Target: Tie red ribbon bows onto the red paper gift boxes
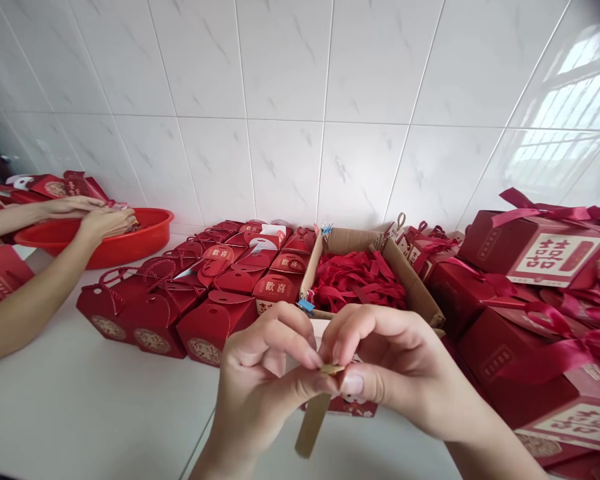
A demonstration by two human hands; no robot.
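Note:
My left hand (273, 377) and my right hand (385, 367) meet in front of me, both with thumb and fingers pinched together. Between their fingertips is the folded upper end of a flat gold strip (313, 427). Its lower part hangs down below my left thumb. Whether it is ribbon or card I cannot tell. Partly hidden behind my hands, a red and white printed box (353, 405) sits on the table. Just beyond stands an open cardboard box (420, 287) of loose red ribbons (357, 277), with a blue clip (306, 305) on its near corner.
Rows of red gift boxes (215, 327) with cord handles stand left of the cardboard box. Ribbon-tied red boxes (520, 360) are stacked at right. At far left, another person's hands (100, 217) work over a red basin (125, 250). A tiled wall (285, 73) rises behind.

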